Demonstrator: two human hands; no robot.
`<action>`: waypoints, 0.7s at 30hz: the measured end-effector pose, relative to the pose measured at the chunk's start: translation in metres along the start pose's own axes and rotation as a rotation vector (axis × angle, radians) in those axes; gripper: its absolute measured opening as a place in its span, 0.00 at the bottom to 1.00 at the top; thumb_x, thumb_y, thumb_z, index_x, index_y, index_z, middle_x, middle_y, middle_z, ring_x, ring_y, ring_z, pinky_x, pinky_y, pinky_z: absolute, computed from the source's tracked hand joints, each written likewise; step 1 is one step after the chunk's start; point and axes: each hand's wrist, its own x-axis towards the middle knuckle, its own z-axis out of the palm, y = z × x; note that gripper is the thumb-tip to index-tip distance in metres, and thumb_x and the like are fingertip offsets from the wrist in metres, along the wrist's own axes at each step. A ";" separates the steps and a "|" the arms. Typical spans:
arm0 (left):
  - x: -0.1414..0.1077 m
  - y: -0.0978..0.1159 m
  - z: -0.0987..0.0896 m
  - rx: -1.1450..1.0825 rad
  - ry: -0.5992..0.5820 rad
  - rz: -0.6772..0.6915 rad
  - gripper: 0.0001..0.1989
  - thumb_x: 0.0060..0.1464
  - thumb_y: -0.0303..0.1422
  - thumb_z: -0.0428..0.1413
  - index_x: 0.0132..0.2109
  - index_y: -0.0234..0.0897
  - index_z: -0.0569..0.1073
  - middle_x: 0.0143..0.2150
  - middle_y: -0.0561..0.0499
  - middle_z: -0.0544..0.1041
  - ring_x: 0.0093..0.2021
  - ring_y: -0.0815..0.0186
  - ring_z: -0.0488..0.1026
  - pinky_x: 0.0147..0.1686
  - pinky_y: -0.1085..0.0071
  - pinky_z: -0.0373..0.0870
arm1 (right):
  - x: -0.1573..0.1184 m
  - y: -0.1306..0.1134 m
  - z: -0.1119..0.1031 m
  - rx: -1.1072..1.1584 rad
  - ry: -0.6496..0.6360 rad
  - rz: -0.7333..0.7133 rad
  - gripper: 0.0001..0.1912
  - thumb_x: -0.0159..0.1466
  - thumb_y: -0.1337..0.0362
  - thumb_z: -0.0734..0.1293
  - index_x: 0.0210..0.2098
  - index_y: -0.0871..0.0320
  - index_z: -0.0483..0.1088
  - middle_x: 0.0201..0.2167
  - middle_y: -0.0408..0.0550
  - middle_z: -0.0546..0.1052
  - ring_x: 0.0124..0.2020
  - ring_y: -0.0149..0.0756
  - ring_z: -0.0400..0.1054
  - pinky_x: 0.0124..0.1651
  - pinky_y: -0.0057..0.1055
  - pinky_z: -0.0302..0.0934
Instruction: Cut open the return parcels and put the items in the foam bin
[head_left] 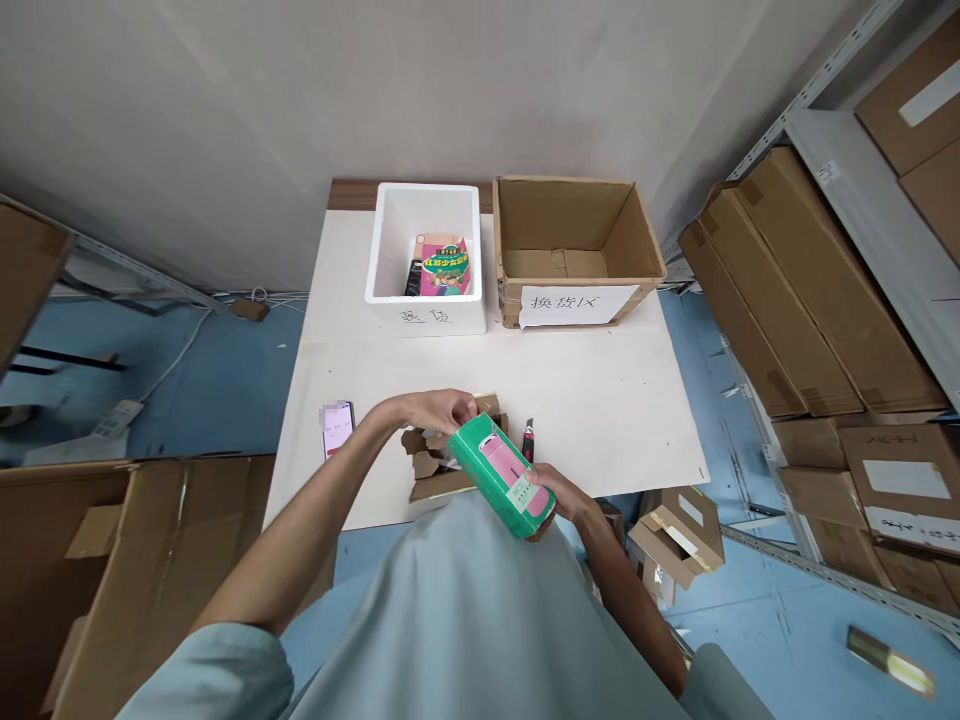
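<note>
A green box (pixel 501 474) with a pink bottle-like picture is tilted over the table's front edge. My right hand (pixel 559 490) grips its lower right end. At the box's upper left end is my left hand (pixel 442 410), its fingers pinched together; whatever they pinch is too small to make out. Beneath and behind the green box lies a torn-open brown carton (pixel 433 485) with its flaps spread. A red and black utility knife (pixel 529 440) rests on the table just right of the carton.
On the white table (pixel 615 400), a white foam box (pixel 427 250) with colourful packets stands at the back, beside a brown cardboard box (pixel 574 250). A phone (pixel 337 425) lies at the left. Shelved cartons (pixel 810 290) stand right; a large open carton (pixel 172 560) stands lower left.
</note>
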 end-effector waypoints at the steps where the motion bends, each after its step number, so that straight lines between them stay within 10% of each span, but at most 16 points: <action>1: 0.004 -0.003 0.003 0.007 0.011 -0.014 0.18 0.37 0.38 0.73 0.32 0.40 0.74 0.32 0.51 0.79 0.33 0.62 0.74 0.31 0.69 0.69 | -0.005 0.000 0.000 0.010 0.015 0.006 0.29 0.56 0.34 0.77 0.40 0.53 0.83 0.39 0.51 0.85 0.46 0.56 0.78 0.53 0.48 0.74; 12: 0.004 0.001 0.021 -0.190 0.368 0.070 0.20 0.37 0.37 0.72 0.37 0.40 0.73 0.40 0.52 0.78 0.42 0.61 0.76 0.41 0.68 0.73 | -0.016 0.023 -0.056 -0.011 -0.091 -0.165 0.30 0.59 0.39 0.78 0.50 0.55 0.84 0.47 0.51 0.86 0.48 0.52 0.79 0.55 0.44 0.70; 16: -0.009 -0.001 -0.008 -0.336 0.744 0.167 0.24 0.36 0.40 0.74 0.36 0.39 0.71 0.46 0.50 0.79 0.43 0.63 0.77 0.46 0.65 0.76 | -0.017 0.040 -0.085 -0.048 0.041 -0.244 0.26 0.63 0.44 0.77 0.53 0.53 0.83 0.52 0.53 0.86 0.57 0.55 0.78 0.59 0.45 0.69; 21: -0.025 0.004 -0.027 -0.488 0.994 0.276 0.28 0.32 0.43 0.76 0.35 0.40 0.70 0.41 0.52 0.77 0.44 0.59 0.78 0.50 0.56 0.80 | 0.008 0.083 -0.108 -0.176 0.463 -0.242 0.44 0.60 0.35 0.75 0.66 0.56 0.75 0.63 0.59 0.81 0.64 0.58 0.75 0.63 0.48 0.72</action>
